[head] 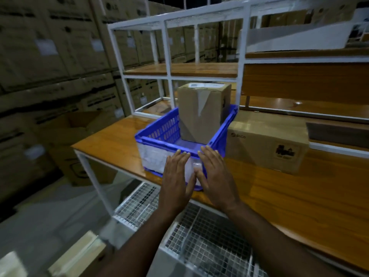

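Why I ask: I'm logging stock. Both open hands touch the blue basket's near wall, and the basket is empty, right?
Not empty: the head view shows a cardboard box standing upright in the blue basket. The left hand and right hand, both open, touch its near wall.

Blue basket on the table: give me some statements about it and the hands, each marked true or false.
1. A cardboard box stands inside the blue basket. True.
2. Both hands grip the rim with curled fingers. False: the left hand and right hand lie flat, fingers straight, against its near wall.
3. A second box lies on the wooden table right of the basket. True.
4. The basket sits on a wire-mesh shelf. False: it sits on the table.
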`<state>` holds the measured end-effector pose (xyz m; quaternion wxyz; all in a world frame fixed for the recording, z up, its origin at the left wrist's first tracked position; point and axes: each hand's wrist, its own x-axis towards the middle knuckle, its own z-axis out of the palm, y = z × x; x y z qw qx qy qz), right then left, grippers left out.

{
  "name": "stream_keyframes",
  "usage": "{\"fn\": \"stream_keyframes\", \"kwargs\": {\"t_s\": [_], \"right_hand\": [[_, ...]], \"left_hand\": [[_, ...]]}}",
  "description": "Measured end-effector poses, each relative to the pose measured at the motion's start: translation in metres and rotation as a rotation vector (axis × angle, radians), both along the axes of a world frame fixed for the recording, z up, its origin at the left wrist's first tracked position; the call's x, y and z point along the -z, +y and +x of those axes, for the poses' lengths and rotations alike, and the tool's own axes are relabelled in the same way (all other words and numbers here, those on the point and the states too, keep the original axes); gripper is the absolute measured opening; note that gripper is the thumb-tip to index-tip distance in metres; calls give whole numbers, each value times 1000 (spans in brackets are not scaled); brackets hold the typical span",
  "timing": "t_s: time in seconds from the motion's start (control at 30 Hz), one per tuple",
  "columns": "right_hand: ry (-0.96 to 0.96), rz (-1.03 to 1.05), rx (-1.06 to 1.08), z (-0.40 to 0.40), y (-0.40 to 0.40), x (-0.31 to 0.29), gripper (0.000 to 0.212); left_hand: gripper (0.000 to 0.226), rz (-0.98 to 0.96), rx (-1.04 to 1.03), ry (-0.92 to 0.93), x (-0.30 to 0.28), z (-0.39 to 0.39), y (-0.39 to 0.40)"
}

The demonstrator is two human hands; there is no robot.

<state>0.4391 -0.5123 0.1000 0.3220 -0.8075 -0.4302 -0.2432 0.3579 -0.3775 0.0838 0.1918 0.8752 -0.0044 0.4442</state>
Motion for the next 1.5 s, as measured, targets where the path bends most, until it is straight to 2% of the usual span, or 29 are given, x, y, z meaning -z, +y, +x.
{"fn": "stream_keyframes", "kwargs": {"t_s": [0.27, 0.63, 0.97, 1.17, 1.5], "right_hand": [[40, -18, -116, -85, 102, 20, 55], [121, -172, -356, -198, 227, 66, 57], [208, -265, -589, -224, 341, 99, 52], [239, -342, -732, -224, 413, 121, 49], [297, -459, -943, -259, 492, 147, 50]], "left_hand": [[49, -43, -213, 96, 26, -116, 96], [51, -172, -545, 163, 68, -254, 200], [51, -284, -827, 254, 114, -312, 277], [50, -355, -1026, 318, 122, -325, 321], [53, -519, -1233, 273, 141, -365, 352]]}}
